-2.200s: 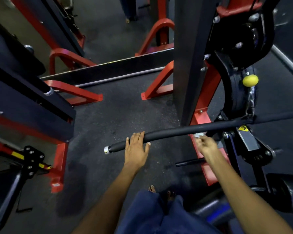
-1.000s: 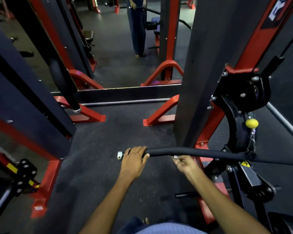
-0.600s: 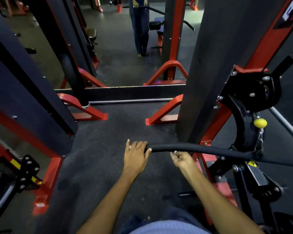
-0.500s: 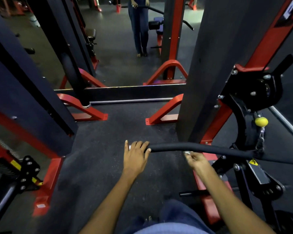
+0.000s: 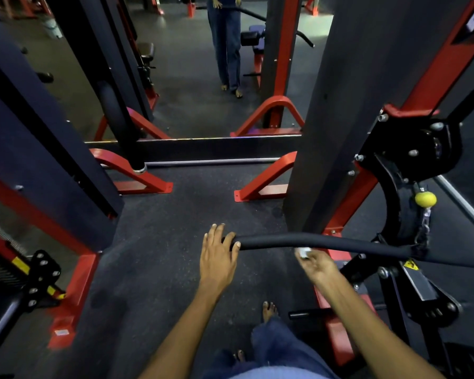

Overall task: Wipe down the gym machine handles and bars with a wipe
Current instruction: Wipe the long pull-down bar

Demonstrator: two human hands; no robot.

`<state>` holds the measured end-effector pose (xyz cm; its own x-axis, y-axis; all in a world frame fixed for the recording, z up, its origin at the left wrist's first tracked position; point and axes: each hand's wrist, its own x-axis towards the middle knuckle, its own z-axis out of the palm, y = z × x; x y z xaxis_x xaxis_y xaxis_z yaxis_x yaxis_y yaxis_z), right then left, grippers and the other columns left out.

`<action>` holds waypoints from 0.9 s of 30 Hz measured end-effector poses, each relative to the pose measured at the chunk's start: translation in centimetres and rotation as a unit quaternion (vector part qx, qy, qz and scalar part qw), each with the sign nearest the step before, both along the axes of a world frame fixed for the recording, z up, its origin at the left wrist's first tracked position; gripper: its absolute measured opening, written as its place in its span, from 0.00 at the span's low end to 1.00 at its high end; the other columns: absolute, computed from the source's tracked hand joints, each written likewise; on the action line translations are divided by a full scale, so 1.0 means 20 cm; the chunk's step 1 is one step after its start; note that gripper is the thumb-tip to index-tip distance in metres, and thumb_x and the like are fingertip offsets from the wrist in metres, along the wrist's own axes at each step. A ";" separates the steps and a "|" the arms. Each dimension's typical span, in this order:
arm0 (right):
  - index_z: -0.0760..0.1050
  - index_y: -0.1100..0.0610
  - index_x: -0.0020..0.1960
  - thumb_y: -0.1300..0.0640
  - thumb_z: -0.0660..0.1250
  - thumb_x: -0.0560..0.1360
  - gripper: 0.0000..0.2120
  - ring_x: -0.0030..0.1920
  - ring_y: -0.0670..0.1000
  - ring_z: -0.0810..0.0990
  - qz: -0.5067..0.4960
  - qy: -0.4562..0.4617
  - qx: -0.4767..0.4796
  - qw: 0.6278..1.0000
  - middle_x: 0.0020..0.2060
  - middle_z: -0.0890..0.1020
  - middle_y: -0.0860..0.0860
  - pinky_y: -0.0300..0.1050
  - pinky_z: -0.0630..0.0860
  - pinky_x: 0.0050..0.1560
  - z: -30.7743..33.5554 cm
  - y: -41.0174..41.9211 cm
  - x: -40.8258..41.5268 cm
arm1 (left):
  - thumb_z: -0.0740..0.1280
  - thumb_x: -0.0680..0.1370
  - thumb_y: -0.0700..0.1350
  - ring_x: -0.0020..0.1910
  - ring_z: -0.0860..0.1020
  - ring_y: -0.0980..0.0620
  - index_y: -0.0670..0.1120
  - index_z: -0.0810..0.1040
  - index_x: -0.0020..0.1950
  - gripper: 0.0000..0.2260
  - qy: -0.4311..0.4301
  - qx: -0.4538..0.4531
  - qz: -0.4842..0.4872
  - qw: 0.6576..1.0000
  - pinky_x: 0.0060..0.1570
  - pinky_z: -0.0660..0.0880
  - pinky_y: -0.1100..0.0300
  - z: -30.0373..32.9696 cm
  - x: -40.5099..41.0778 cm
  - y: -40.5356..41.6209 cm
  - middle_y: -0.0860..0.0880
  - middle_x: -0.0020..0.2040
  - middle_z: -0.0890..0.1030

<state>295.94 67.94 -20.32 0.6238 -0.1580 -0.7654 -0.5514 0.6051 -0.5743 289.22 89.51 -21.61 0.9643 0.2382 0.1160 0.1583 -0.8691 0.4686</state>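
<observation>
Your left hand (image 5: 217, 259) lies over the near end of the black padded bar (image 5: 326, 243), fingers almost straight across the top and the thumb hooked against the bar's side (a loose grip, barely closed). Your right hand (image 5: 316, 266) has its grip pinched together on a small white wipe (image 5: 303, 252), held up against the underside of the bar a little way along from the left hand. The bar runs rightward to the black bracket under a yellow knob (image 5: 425, 199). Your bare feet stand on the dark rubber floor (image 5: 175, 214). No containers are in view.
</observation>
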 end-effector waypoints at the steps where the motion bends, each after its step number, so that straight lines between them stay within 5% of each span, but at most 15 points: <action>1: 0.71 0.67 0.46 0.82 0.58 0.60 0.19 0.26 0.52 0.78 -0.016 0.001 -0.043 0.999 0.32 0.80 0.59 0.40 0.76 0.23 0.04 -0.06 -0.02 | 0.60 0.82 0.48 0.76 0.59 0.42 0.42 0.75 0.67 0.16 -0.001 -0.003 0.002 1.000 0.75 0.50 0.51 0.00 0.00 -0.01 0.41 0.73 0.68; 4: 0.78 0.64 0.49 0.70 0.62 0.74 0.08 0.28 0.45 0.78 -0.064 -0.068 -0.299 0.950 0.32 0.79 0.53 0.33 0.72 0.26 0.09 -0.12 -0.04 | 0.59 0.83 0.49 0.74 0.62 0.43 0.43 0.74 0.68 0.17 0.011 -0.006 0.003 1.000 0.75 0.52 0.51 -0.01 0.01 -0.01 0.43 0.70 0.72; 7: 0.80 0.65 0.50 0.67 0.62 0.75 0.08 0.42 0.52 0.74 0.075 -0.226 -0.535 0.810 0.42 0.77 0.58 0.35 0.67 0.44 0.11 -0.05 -0.06 | 0.57 0.83 0.50 0.73 0.64 0.45 0.43 0.72 0.71 0.19 0.021 -0.010 0.003 1.000 0.75 0.52 0.52 -0.03 -0.01 -0.01 0.45 0.68 0.73; 11: 0.73 0.60 0.49 0.61 0.59 0.78 0.05 0.42 0.47 0.66 0.299 -0.313 -0.543 0.719 0.44 0.69 0.51 0.43 0.65 0.50 0.04 0.26 -0.14 | 0.56 0.84 0.46 0.70 0.68 0.44 0.40 0.73 0.70 0.17 0.013 -0.016 0.002 1.000 0.74 0.56 0.50 -0.03 -0.04 -0.01 0.43 0.66 0.76; 15: 0.73 0.63 0.57 0.63 0.58 0.78 0.10 0.51 0.53 0.69 0.509 -0.448 -0.539 0.500 0.51 0.72 0.58 0.48 0.68 0.53 -0.02 0.44 -0.22 | 0.59 0.82 0.42 0.64 0.73 0.41 0.37 0.76 0.65 0.15 -0.002 -0.036 0.007 0.999 0.69 0.65 0.45 -0.08 -0.07 -0.01 0.40 0.61 0.79; 17: 0.73 0.53 0.48 0.58 0.60 0.78 0.04 0.45 0.52 0.71 0.494 -0.434 -0.573 0.489 0.44 0.72 0.54 0.49 0.67 0.48 -0.04 0.30 -0.12 | 0.61 0.81 0.40 0.65 0.72 0.41 0.37 0.75 0.66 0.15 0.007 -0.055 0.010 0.998 0.70 0.65 0.46 -0.08 -0.08 0.00 0.39 0.62 0.78; 19: 0.68 0.50 0.38 0.54 0.62 0.74 0.07 0.36 0.50 0.69 0.408 -0.371 -0.637 0.538 0.35 0.70 0.51 0.52 0.66 0.40 -0.09 0.04 0.00 | 0.61 0.82 0.41 0.65 0.71 0.42 0.37 0.74 0.67 0.15 0.020 -0.062 0.010 0.998 0.71 0.64 0.47 -0.09 -0.08 0.00 0.40 0.63 0.77; 20: 0.70 0.51 0.37 0.57 0.62 0.73 0.06 0.36 0.52 0.70 0.361 -0.316 -0.661 0.577 0.35 0.70 0.52 0.54 0.68 0.39 -0.10 -0.08 0.04 | 0.61 0.82 0.42 0.66 0.71 0.43 0.37 0.74 0.67 0.16 0.021 -0.060 0.011 0.998 0.71 0.63 0.47 -0.09 -0.08 0.00 0.40 0.63 0.77; 23: 0.75 0.61 0.46 0.65 0.60 0.75 0.05 0.40 0.55 0.73 0.300 -0.216 -0.699 0.612 0.39 0.74 0.56 0.53 0.70 0.43 -0.09 -0.16 0.03 | 0.61 0.82 0.43 0.65 0.71 0.42 0.37 0.74 0.67 0.16 0.014 -0.051 0.020 0.998 0.70 0.64 0.45 -0.10 -0.08 -0.02 0.40 0.62 0.77; 25: 0.72 0.54 0.43 0.60 0.60 0.77 0.05 0.38 0.52 0.70 0.314 -0.275 -0.675 0.608 0.36 0.71 0.51 0.49 0.67 0.40 -0.05 0.03 -0.08 | 0.62 0.81 0.42 0.65 0.71 0.41 0.37 0.75 0.66 0.15 0.005 -0.043 0.030 0.999 0.70 0.63 0.44 -0.11 -0.07 -0.04 0.40 0.61 0.78; 27: 0.71 0.51 0.44 0.55 0.60 0.78 0.05 0.40 0.50 0.73 0.370 -0.384 -0.634 0.560 0.39 0.73 0.48 0.43 0.69 0.43 -0.07 0.25 -0.18 | 0.60 0.82 0.43 0.66 0.71 0.41 0.37 0.75 0.66 0.16 0.013 -0.035 0.032 0.999 0.72 0.61 0.44 -0.13 -0.07 -0.05 0.40 0.61 0.78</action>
<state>292.42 72.88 -21.65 0.9462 0.2477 0.2083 0.3218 -0.7886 -0.5239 287.82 88.59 -24.14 0.9492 0.3066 0.0712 0.2263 -0.8220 0.5226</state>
